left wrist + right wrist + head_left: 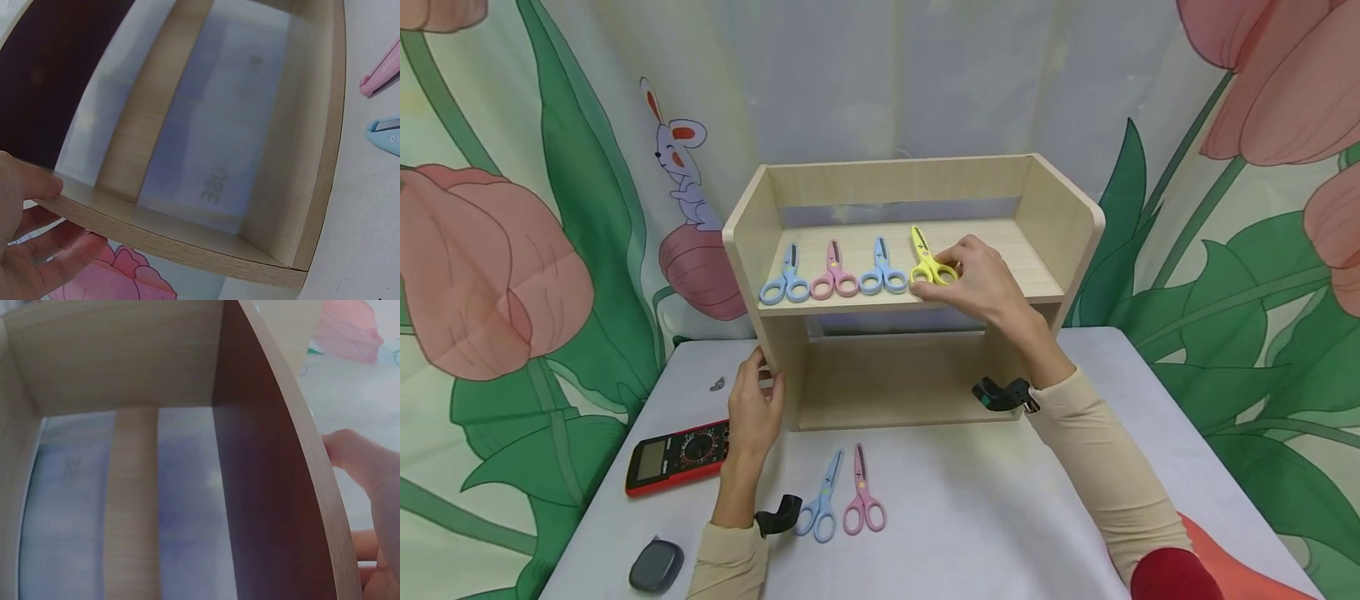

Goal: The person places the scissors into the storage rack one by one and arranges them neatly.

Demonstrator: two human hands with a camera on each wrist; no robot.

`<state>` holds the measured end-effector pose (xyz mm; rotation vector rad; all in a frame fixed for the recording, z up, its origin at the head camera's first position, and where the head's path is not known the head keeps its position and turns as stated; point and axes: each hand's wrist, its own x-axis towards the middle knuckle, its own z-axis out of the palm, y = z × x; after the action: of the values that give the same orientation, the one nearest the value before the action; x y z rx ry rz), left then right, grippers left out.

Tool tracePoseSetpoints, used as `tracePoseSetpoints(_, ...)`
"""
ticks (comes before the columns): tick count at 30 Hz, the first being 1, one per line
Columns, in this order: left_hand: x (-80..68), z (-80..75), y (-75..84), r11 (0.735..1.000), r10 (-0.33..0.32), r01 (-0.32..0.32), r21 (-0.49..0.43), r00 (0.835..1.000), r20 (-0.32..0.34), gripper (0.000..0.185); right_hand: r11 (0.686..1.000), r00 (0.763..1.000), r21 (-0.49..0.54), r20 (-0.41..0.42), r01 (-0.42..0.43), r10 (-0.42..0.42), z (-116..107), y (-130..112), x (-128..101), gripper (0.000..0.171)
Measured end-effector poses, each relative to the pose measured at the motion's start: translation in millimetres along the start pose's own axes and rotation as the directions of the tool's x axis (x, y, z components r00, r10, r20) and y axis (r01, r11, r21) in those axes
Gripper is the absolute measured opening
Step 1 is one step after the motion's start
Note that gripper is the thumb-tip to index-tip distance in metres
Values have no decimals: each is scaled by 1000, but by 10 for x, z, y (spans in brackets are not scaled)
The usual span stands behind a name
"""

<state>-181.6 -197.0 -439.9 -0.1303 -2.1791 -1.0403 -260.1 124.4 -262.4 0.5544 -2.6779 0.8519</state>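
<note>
The pale, two-tier, box-shaped shelf [895, 383] looks like smooth, matt, fine-grained wood; the yellow loop-handled scissors [928, 264] like smooth plastic; the flat white tabletop [970, 508] looks matt and cloth-like.

Bright head view, soft hazy wrist views

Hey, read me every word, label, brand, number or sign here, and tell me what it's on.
"USE", sideways, on the backdrop cloth behind the wooden shelf, left wrist view; other letters nearby are too faint.
Right wrist view: cloth letters blurred.
Digital multimeter: dial markings too small to read.
Pink scissors and blue scissors, left wrist view: print too small.
</note>
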Motion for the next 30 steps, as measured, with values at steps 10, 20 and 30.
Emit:
tracePoseSetpoints(10, -12, -2, -14, 1000, -8, 8, 5, 1000, 7, 53, 1000, 1000, 5, 3, -10, 10, -4, -28, -56, 80)
tracePoseSetpoints(20, 30, -5, 25, 1000, -9, 9, 0, 1000, 18, 53, 972, 933, 70, -303, 224, -193, 194, -131, -527, 75)
tracePoseSetpoints(30, 7, -2, 7, 1000, -14, 14, -2, 1000, 19, 53, 950, 936, 77, -215, 302, -280, 883, -159, -1102, 79)
